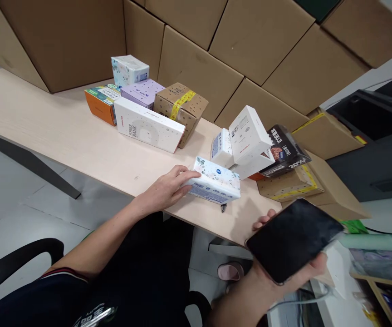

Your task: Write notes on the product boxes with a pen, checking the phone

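Tissue pack [216,179]: right of the power bank box [150,127]. Left hand [167,188] — pinching the pack's end nearest that box; right hand [298,279] — wrapped around the phone [294,240]. Light pressure advised; the wrapping probably dents.

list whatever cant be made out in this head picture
Right hand: in the head view, its palm is hidden behind the dark-screened device.
Tissue pack: in the head view, its far side is turned away, hidden by the pack itself.
Small dark object: in the head view, too small to identify.
Purple box: in the head view, its lower front is covered by the power bank box.
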The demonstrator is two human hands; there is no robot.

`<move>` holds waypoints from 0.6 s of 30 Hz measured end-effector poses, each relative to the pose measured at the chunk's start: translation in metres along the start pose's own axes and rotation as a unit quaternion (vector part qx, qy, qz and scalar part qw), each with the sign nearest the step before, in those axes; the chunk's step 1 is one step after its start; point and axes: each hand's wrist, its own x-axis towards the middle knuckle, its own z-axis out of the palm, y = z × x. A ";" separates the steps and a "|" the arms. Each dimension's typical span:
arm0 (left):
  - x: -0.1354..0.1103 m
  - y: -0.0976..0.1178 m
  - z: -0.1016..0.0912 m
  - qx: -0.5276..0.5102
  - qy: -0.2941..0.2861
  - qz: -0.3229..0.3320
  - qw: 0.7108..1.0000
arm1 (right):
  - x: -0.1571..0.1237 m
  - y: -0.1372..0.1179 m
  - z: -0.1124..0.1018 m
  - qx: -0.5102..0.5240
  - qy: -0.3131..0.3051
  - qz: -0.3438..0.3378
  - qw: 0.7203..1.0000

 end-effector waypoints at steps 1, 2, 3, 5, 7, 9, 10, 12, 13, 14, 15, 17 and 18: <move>0.000 0.000 0.000 -0.001 0.002 0.001 1.000 | -0.005 -0.003 0.012 0.041 -0.042 0.029 0.998; 0.000 0.000 0.000 -0.001 0.005 0.001 1.000 | -0.011 -0.006 0.025 0.086 -0.086 0.077 0.990; 0.000 0.001 0.000 0.000 0.006 0.001 1.000 | -0.016 -0.009 0.038 0.132 -0.124 0.134 0.974; 0.000 0.002 -0.001 0.001 0.006 0.000 1.000 | -0.026 -0.016 0.063 0.222 -0.180 0.225 0.931; 0.000 0.003 -0.002 0.000 0.003 -0.003 1.000 | -0.033 -0.024 0.083 0.295 -0.230 0.268 0.888; -0.001 0.004 -0.004 -0.006 -0.002 -0.005 1.000 | -0.035 -0.032 0.098 0.337 -0.264 0.283 0.858; -0.001 0.005 -0.004 -0.009 -0.004 -0.007 1.000 | -0.034 -0.036 0.103 0.347 -0.271 0.284 0.852; -0.001 0.005 -0.005 -0.012 -0.007 -0.012 1.000 | -0.030 -0.042 0.111 0.353 -0.272 0.282 0.850; -0.001 0.006 -0.005 -0.013 -0.008 -0.014 1.000 | -0.027 -0.044 0.113 0.352 -0.273 0.283 0.850; -0.001 0.006 -0.005 -0.013 -0.007 -0.016 1.000 | -0.025 -0.046 0.115 0.348 -0.276 0.284 0.850; -0.001 0.006 -0.005 -0.013 -0.005 -0.017 1.000 | -0.023 -0.048 0.118 0.341 -0.280 0.287 0.850; -0.001 0.006 -0.004 -0.019 -0.002 -0.015 1.000 | -0.022 -0.051 0.122 0.322 -0.277 0.281 0.860; 0.000 0.006 -0.004 -0.022 -0.001 -0.013 1.000 | -0.022 -0.051 0.125 0.310 -0.271 0.273 0.870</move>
